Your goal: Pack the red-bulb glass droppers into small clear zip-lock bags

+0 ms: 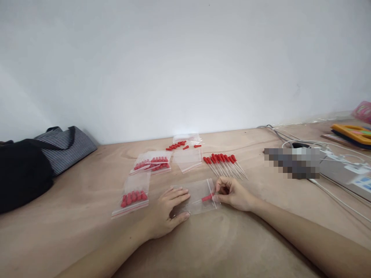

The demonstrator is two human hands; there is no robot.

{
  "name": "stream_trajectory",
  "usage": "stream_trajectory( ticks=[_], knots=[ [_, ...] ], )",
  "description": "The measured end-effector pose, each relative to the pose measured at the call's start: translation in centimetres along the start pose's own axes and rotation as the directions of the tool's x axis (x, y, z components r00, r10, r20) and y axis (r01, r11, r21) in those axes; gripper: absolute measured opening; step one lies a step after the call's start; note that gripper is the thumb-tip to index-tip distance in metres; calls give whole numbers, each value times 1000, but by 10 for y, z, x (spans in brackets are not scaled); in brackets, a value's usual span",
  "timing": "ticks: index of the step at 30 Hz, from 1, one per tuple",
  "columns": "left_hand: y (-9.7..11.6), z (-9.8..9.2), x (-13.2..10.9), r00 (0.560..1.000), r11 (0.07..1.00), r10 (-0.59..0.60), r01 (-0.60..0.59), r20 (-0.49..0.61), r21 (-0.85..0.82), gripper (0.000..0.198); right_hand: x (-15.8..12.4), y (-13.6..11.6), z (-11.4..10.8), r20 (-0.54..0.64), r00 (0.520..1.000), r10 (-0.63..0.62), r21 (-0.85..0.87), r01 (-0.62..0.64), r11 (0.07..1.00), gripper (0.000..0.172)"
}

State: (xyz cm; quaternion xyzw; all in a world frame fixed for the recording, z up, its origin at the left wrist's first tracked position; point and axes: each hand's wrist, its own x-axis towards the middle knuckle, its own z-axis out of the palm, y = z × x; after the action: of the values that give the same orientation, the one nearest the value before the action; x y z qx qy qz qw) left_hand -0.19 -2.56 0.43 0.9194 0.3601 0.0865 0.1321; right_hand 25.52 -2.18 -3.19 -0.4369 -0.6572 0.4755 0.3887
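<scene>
A clear zip bag [199, 187] lies flat in front of me, its opening toward the right. My left hand [171, 206] rests on the bag's left end with fingers spread and flat. At the opening, my right hand [232, 195] has thumb and fingers pinched on the end of a dropper [207, 197] with a red rubber bulb. The dropper's thin clear tube points left inside the bag. Just beyond my right hand, several red-bulbed droppers [224, 164] lie side by side.
Left of my hands is a zip bag [135, 197] of red-bulbed pieces; more filled bags [156, 164] lie behind it. A flat zip bag [187, 159], loose red bulbs [175, 146] and clear tubes [188, 138] lie farther back. A striped bag [65, 148] stands left; cables [333, 193] run along the right.
</scene>
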Motion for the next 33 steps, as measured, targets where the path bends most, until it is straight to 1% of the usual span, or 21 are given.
stream_trajectory(
  ticks=[5,8,12,15,17,19,20,22,24,25,27,29,31,33],
  knots=[
    [1,0,2,1000,1000,3,-3,-14,-6,45,4,-3,9,64,998,8,193,-20,981,36],
    [0,-1,1,1000,1000,0,-1,-12,-13,45,8,1,13,90,996,14,224,-34,974,37],
    [0,-1,1,1000,1000,-4,4,-9,-20,45,10,4,14,78,997,16,130,-26,991,36],
    [-1,0,0,1000,999,14,-15,-26,-29,44,8,-2,7,69,998,-7,85,1,996,32],
    [-1,1,0,999,999,21,-22,-42,-39,43,9,-7,-5,13,1000,-26,17,25,1000,30],
    [-2,1,-1,999,999,20,-22,-44,-44,43,12,-11,-23,-108,994,-29,-124,15,992,27],
    [-2,1,-1,999,999,18,-20,-43,-45,43,15,-11,-33,-179,984,-27,-213,-12,977,24],
    [-2,0,-1,999,999,14,-16,-37,-45,43,22,-10,-52,-323,946,-28,-396,-108,912,20],
    [-1,-1,-1,1000,999,9,-10,-30,-44,44,30,-8,-65,-430,903,-14,-506,-228,832,18],
    [-1,-1,-1,1000,999,5,-7,-26,-43,43,34,-8,-69,-462,887,3,-533,-281,798,17],
    [0,-2,-1,1000,999,2,-2,-19,-41,43,42,-11,-69,-491,870,38,-561,-349,751,18],
    [0,-2,-1,1000,999,-3,2,-21,-39,43,51,-17,-61,-488,871,59,-602,-385,700,19],
    [0,-1,-1,1000,999,-3,2,-23,-36,43,61,-25,-52,-468,879,89,-664,-417,621,22],
    [-1,-1,-1,1000,999,0,0,-26,-32,43,71,-31,-43,-464,875,141,-710,-462,532,23]
  ],
)
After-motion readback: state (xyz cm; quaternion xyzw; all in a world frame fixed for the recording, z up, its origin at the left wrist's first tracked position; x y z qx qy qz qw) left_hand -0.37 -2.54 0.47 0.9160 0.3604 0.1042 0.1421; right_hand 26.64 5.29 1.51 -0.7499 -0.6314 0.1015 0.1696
